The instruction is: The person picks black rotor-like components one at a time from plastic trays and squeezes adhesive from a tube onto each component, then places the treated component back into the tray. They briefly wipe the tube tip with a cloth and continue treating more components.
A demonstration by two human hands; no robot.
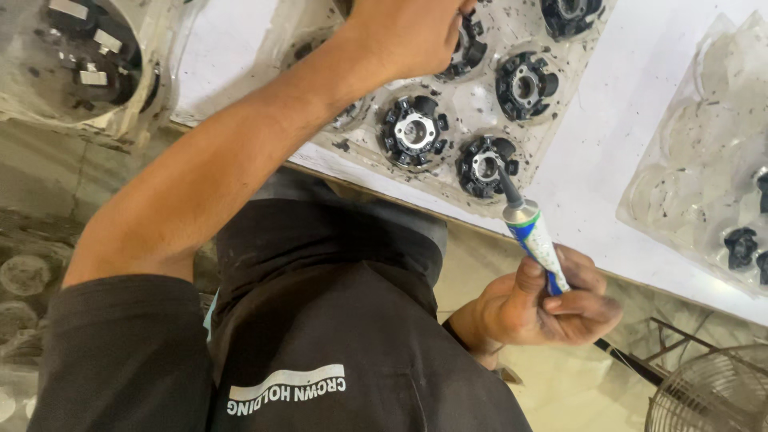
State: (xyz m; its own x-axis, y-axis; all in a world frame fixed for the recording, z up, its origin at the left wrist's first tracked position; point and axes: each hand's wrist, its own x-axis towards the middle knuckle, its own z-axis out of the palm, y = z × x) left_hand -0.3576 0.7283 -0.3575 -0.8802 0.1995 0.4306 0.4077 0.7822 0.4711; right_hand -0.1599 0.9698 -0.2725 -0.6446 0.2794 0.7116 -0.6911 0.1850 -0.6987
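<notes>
My right hand (552, 308) grips a small white, blue and green tube (538, 240) with a dark nozzle. The nozzle tip touches a black round part with a metal centre (482, 166) at the near edge of a clear plastic tray (472, 104). Similar black parts (414, 130) (525, 85) sit in the tray's other pockets. My left hand (404, 32) reaches over the tray from the left, its fingers curled down onto another black part (470, 48) that it mostly hides.
The tray lies on a white table (640, 104). A second clear tray (704, 152) at the right holds a few black parts (740, 246). A plastic-wrapped round assembly (88, 56) sits top left. A wire fan guard (712, 396) stands bottom right.
</notes>
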